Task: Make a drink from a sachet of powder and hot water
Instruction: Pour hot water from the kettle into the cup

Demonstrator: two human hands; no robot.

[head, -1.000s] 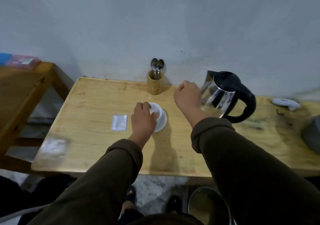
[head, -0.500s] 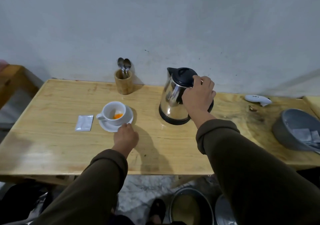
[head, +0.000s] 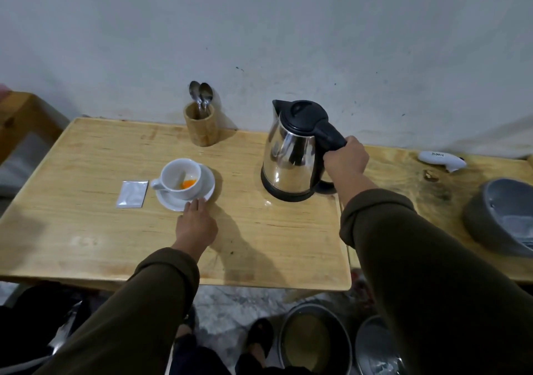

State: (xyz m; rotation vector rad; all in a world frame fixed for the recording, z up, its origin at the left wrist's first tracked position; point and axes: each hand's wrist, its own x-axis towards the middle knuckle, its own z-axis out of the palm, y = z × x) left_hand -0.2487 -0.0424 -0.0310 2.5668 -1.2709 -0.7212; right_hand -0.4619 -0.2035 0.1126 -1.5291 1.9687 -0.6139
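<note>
A white cup with orange powder in its bottom stands on a white saucer on the wooden table. My left hand rests on the table with its fingertips touching the saucer's near rim. A silver sachet lies flat just left of the saucer. To the right stands a steel kettle with a black lid. My right hand is closed around its black handle.
A wooden holder with two spoons stands by the wall behind the cup. A grey bowl and a small white device sit on the table at the far right. Metal pots are on the floor below.
My right hand moved from the kettle's lid down to its handle. My left hand left the cup and now touches the saucer's rim. The view shifted right.
</note>
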